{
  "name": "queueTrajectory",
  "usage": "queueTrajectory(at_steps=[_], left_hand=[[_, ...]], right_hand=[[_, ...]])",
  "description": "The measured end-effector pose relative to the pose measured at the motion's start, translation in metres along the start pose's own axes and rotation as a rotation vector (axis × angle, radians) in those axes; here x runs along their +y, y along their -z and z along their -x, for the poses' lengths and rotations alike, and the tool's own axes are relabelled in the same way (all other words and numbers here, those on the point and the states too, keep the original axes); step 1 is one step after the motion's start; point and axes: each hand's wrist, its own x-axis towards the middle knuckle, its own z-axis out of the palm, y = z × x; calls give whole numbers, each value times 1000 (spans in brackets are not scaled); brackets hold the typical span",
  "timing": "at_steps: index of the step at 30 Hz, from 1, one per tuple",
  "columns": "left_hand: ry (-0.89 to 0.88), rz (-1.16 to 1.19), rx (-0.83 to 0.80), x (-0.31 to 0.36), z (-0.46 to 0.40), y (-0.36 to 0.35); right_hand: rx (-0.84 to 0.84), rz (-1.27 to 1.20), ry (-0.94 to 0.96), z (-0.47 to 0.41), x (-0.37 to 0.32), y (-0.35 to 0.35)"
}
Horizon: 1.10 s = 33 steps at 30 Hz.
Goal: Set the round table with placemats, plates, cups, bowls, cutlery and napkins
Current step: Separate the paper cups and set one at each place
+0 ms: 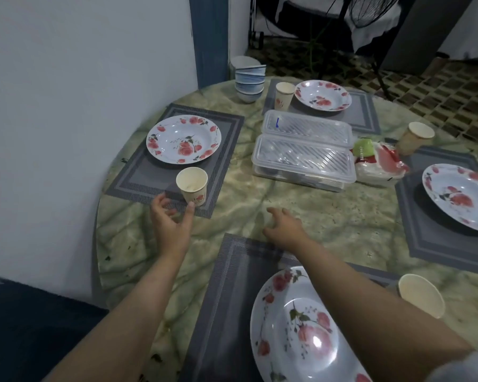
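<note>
Hands over the half-set round table [260, 194]

Left hand [169, 219], fingers apart, thumb touching the paper cup [192, 185] (on the left placemat [138, 172]); right hand [283, 226] relaxed, fingers loosely spread.

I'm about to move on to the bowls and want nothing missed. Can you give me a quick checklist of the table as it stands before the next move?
1. Placemats laid at all four places: ok.
2. A plate on each mat: ok, including the left plate.
3. A cup at each place: ok; the left cup stands upright on its placemat.
4. Left hand clear of the cup: cannot tell; its fingertips are right at the cup's base.
5. Right hand free: ok, open and holding nothing.
6. Bowls handed out: not ok; the stack of bowls sits at the far edge.
</note>
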Motion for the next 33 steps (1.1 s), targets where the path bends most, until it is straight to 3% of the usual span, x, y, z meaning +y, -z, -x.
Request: queueTrajectory(at_steps=[4,9,15,23,27,33], left_hand=[[-87,113,45,55,35,-17],[-248,184,-78,141,93,-69],[-356,184,-222,203,203,-159],[-179,301,-322,235,330,-277],[-144,283,-294,244,339,-327],[10,290,-111,249,325,-433]], right_hand=[[351,-289,109,37,-8,34],[516,-411,293,100,19,105],[552,-215,401,186,127,205],[484,94,430,209,279,287],[453,54,437,183,316,318],[393,-196,356,116,386,356]])
